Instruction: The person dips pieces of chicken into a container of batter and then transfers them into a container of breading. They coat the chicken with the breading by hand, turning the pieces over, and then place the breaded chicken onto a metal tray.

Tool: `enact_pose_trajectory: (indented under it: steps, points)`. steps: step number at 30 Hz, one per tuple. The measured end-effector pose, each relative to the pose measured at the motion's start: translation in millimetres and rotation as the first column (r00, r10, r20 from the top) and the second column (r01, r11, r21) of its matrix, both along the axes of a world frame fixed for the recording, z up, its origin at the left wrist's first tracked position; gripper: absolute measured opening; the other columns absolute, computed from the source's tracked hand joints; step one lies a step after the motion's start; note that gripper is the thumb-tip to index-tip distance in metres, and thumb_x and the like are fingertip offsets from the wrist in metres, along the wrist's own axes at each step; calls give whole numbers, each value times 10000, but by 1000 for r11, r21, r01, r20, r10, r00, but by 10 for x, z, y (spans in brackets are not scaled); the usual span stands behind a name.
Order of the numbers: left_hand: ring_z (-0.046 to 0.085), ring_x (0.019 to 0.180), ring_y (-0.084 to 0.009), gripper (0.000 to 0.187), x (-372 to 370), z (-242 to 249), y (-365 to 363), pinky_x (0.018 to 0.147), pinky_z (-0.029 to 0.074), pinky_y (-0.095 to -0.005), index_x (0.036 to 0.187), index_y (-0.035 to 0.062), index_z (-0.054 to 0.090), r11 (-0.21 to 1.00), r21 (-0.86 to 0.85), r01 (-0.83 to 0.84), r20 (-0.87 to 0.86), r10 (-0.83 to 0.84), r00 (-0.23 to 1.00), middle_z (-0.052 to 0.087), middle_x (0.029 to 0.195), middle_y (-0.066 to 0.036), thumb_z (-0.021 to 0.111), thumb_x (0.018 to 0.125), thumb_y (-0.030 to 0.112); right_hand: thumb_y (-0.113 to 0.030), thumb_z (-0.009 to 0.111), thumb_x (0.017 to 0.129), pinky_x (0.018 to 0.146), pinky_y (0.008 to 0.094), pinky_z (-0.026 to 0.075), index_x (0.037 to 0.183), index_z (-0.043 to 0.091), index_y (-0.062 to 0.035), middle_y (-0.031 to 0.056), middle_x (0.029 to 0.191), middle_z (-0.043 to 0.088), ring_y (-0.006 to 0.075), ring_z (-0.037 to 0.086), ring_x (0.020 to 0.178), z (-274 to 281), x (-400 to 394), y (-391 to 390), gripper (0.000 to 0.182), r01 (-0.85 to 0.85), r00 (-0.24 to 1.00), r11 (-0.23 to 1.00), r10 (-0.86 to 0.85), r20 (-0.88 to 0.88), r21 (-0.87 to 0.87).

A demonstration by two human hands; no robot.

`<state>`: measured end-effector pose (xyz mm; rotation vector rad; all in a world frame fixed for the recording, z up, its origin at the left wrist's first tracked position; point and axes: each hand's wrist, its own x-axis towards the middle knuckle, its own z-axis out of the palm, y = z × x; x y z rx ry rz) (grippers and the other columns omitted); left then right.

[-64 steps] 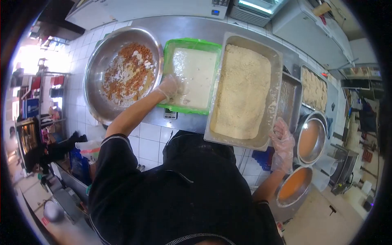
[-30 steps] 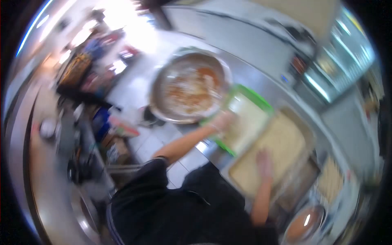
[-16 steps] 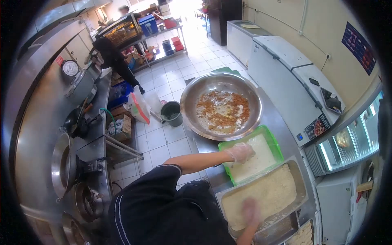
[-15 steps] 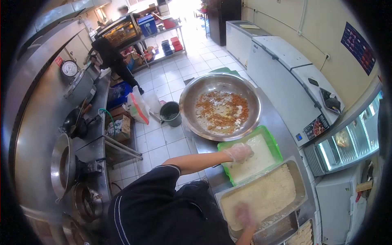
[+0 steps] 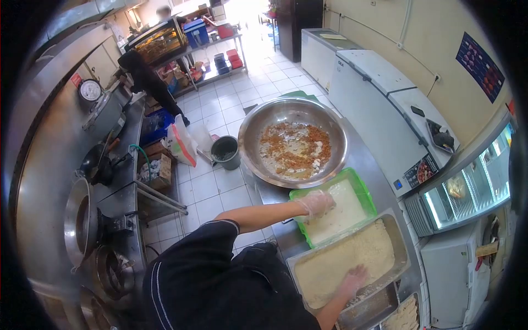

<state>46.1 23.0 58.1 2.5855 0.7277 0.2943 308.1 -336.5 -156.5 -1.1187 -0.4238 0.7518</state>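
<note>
My left hand, in a clear plastic glove, is over the near-left part of a green tub of white, milky liquid. Its back faces up and the fingers are mostly hidden, so I cannot make out whether it holds anything. Lower down, my right hand rests, fingers spread, on pale flour in a rectangular metal tray. The flour surface is broad and fairly flat. Beyond the tub stands a wide steel basin with orange-brown seasoning and some white clumps.
Beside the flour tray sits a metal pan, next to floury pieces. A grey bucket stands on the tiles. Chest freezers line the right. Woks are at the left. A person in dark clothes works farther back.
My right hand has swept to the right and slightly up across the flour, its fingers now spread. The left hand stays over the tub. The view has shifted slightly.
</note>
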Motion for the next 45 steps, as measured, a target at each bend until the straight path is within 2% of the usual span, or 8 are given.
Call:
enact_pose_trajectory:
  steps: [2, 5, 9, 15, 17, 31, 40, 45]
  points:
    - [725, 793, -367, 164, 13, 116, -13, 666, 575, -499, 911, 96, 726, 1000, 6, 15, -29, -15, 999, 709, 829, -168, 681, 754, 101, -500, 396, 1074, 1031, 447, 433, 1569, 369, -232, 74, 1616, 372, 247, 404, 1393, 166, -125, 156, 564, 266, 629, 958, -86, -773, 109]
    - [707, 882, -383, 190, 12, 242, -4, 767, 564, -500, 980, 99, 719, 998, -52, 37, -152, -44, 987, 709, 929, -183, 629, 858, 215, -526, 374, 1074, 1015, 452, 441, 1567, 374, -231, 57, 1604, 392, 242, 439, 1360, 1086, -602, 371, 575, -54, 623, 982, 175, -763, 182]
    - [710, 857, -373, 170, -22, 250, -40, 742, 568, -485, 961, 85, 703, 999, -19, 50, -107, -52, 993, 706, 899, -172, 638, 831, 173, -505, 362, 1078, 1099, 490, 384, 1551, 402, -213, 70, 1603, 409, 259, 434, 1402, -75, -493, 430, 557, -294, 956, 932, 286, -69, -212]
    - [681, 720, -249, 118, 55, -475, 207, 638, 538, -452, 881, 112, 649, 820, 474, 320, -315, -181, 932, 651, 781, -112, 550, 850, 169, -503, 373, 1077, 1148, 478, 341, 1585, 326, -157, 160, 1631, 339, 323, 394, 1438, 180, -679, 592, 616, -207, 763, 978, 167, -624, 8]
    - [702, 765, -352, 150, 103, 422, 13, 691, 544, -507, 877, 74, 666, 986, 39, 161, -179, -152, 972, 681, 775, -195, 588, 847, 198, -502, 377, 1077, 1164, 474, 327, 1597, 301, -139, 190, 1641, 316, 344, 381, 1450, 261, -688, 560, 639, -156, 731, 987, 101, -674, -22]
    - [692, 863, -368, 189, 715, 1301, -343, 768, 545, -450, 966, 40, 708, 953, -165, 253, -99, -272, 957, 698, 921, -211, 715, 842, 182, -553, 523, 1033, 914, 357, 472, 1459, 486, -30, 139, 1287, 653, 196, 628, 1084, 1771, -1146, -382, 676, 94, 963, 926, -178, -204, -365]
    - [670, 964, -312, 324, 1839, 1120, -1106, 851, 522, -471, 933, 62, 645, 657, -523, 543, -289, -736, 612, 691, 960, -153, 760, 846, 351, -486, 576, 1035, 857, 312, 495, 1428, 527, -32, 117, 1228, 679, 172, 647, 1030, 1826, -1513, -634, 602, 237, 899, 891, -352, -262, -386]
    - [659, 1003, -372, 162, 2360, -2, -1113, 900, 507, -470, 979, 68, 666, 684, -13, 729, -86, -727, 681, 693, 975, -185, 646, 872, 188, -412, 631, 1018, 856, 297, 503, 1445, 510, -34, 108, 1235, 675, 178, 649, 1042, 1755, -1587, -644, 583, 224, 919, 922, -308, -247, -316]
